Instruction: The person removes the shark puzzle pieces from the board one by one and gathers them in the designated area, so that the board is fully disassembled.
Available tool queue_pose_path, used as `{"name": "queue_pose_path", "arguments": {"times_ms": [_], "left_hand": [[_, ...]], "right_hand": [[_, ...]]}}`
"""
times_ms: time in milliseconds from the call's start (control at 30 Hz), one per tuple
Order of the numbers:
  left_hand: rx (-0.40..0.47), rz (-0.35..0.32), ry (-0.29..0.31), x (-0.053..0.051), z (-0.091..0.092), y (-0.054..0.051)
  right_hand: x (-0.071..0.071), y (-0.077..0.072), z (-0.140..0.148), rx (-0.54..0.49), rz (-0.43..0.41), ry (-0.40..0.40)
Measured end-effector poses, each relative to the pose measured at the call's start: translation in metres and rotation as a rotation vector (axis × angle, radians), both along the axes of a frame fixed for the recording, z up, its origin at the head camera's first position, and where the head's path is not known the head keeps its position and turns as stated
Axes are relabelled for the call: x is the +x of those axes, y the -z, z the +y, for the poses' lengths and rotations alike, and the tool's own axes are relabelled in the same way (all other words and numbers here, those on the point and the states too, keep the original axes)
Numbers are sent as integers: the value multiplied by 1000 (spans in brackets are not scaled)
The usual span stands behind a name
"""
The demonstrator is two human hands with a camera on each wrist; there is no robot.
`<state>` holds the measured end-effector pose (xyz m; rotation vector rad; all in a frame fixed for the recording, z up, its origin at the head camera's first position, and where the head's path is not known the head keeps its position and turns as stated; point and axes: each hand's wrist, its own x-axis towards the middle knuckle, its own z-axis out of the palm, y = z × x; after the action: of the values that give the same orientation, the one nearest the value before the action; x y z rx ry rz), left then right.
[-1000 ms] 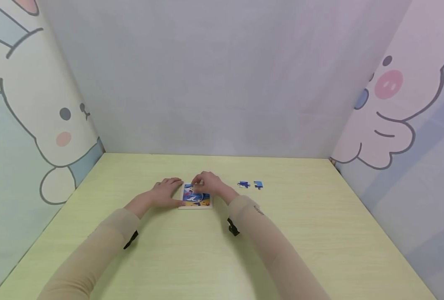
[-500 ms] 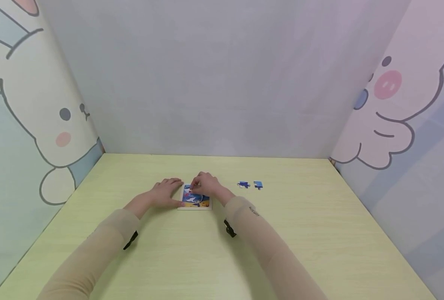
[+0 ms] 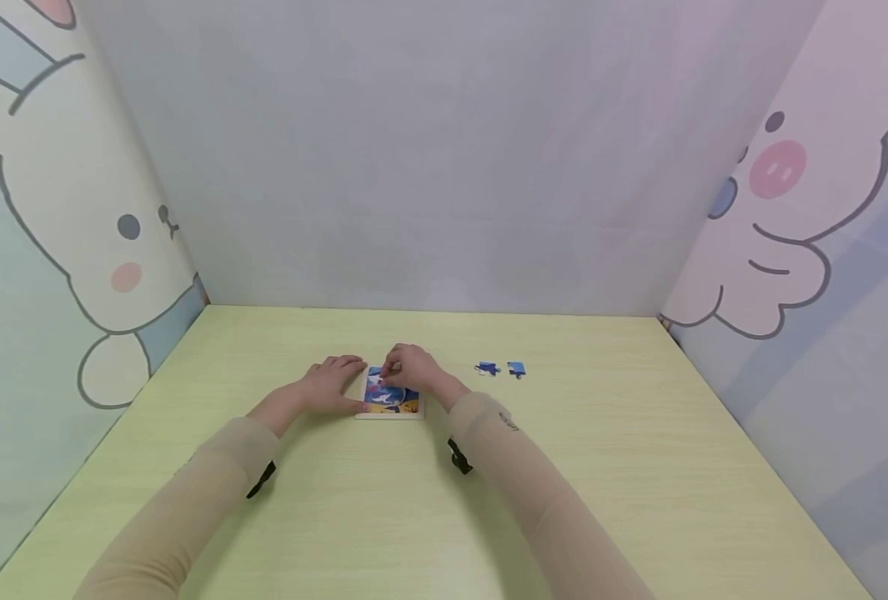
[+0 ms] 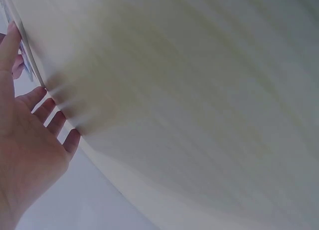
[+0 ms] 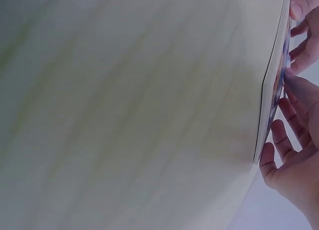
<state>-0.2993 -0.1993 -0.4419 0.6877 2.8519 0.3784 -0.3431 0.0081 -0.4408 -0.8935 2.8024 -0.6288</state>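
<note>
A small jigsaw puzzle (image 3: 385, 398) with a blue sea picture and a yellow lower strip lies in a pale frame (image 3: 391, 417) on the table. My left hand (image 3: 331, 386) rests along the frame's left side, fingers extended, its thumb on the near left corner. Over the upper part of the puzzle, my right hand (image 3: 419, 371) bends its thumb and fingers together at a puzzle piece, mostly hidden by the fingers. In the left wrist view, a thin piece (image 4: 26, 65) stands tilted by those fingertips. The right wrist view shows the puzzle edge-on (image 5: 274, 95), with both hands touching it.
Two loose blue puzzle pieces, one darker (image 3: 487, 368) and one lighter (image 3: 517, 369), lie on the table to the right of the frame. The pale wooden table (image 3: 639, 467) ends at a grey cloth wall (image 3: 436, 167). Cartoon-printed side walls stand left and right.
Since a second ago my right hand has shifted slightly left over the puzzle, and has stayed almost still in the last half second. The left hand and loose pieces look unmoved.
</note>
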Motion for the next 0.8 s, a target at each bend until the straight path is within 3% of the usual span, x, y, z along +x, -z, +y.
{"name": "queue_pose_path", "arguments": {"times_ms": [267,533,800], "left_hand": [[4,-3,-3,-1,1,1],[2,-2,-2,-1,0,0],[-1,7,6,-1,1,0]], "right_hand": [[-2,1,2,-100,-66,-7],[-2,-1,4,-109,-41,-18],[2,-5,2,-184,-59,2]]}}
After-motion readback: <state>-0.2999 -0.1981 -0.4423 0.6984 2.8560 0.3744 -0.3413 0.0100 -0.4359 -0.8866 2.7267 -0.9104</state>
